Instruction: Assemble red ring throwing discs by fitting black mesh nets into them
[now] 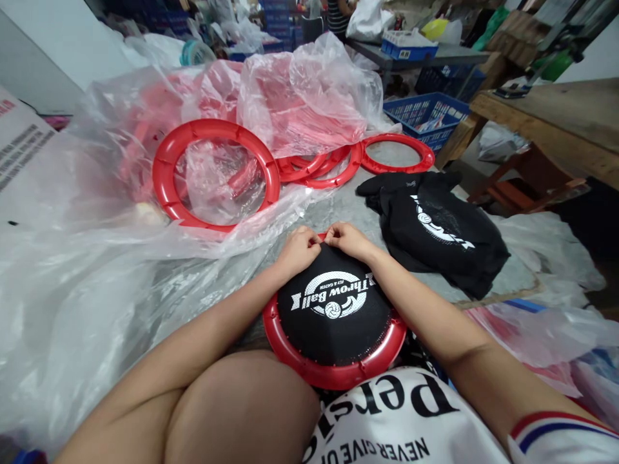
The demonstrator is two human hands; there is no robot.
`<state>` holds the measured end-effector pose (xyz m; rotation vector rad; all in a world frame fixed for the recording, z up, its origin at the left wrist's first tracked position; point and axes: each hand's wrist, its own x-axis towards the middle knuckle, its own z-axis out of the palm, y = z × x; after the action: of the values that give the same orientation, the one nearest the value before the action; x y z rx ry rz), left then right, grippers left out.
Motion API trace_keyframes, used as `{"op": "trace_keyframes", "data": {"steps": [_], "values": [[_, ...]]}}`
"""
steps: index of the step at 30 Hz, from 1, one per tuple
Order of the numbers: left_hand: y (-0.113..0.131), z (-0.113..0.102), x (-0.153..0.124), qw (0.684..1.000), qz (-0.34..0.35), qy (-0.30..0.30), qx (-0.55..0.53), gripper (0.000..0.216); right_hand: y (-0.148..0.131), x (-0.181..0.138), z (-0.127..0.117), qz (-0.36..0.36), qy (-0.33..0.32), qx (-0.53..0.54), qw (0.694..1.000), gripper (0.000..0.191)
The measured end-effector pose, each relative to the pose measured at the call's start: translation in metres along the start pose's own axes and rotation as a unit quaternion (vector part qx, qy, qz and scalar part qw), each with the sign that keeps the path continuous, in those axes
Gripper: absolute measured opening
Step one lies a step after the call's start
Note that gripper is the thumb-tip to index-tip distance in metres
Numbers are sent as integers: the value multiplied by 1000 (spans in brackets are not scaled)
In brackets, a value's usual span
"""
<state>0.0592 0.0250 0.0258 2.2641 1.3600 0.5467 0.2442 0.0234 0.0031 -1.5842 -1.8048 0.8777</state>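
"By the bench's [338,209] near edge, what's held?"

"Round black white-printed fabric [333,306], across a circular red plastic ring [338,376]. Left hand [302,247] and right hand [347,240] pinch its far edge narrowly."

"Which step?"

"Seemingly fitting fabric to ring; next likely calls for even tension, firm pressing."

Here's a brown wooden table [575,119], reddish-brown wooden seat [539,180] below its edge, grey flat-topped table [457,57] beyond, pale flat panel [43,48] far left.
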Motion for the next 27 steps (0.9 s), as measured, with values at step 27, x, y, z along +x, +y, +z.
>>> {"op": "trace_keyframes", "data": {"steps": [27], "values": [[11, 2, 7, 995, -95, 37, 23, 12, -25, -9, -4, 39, 10, -119, 992, 11]]}}
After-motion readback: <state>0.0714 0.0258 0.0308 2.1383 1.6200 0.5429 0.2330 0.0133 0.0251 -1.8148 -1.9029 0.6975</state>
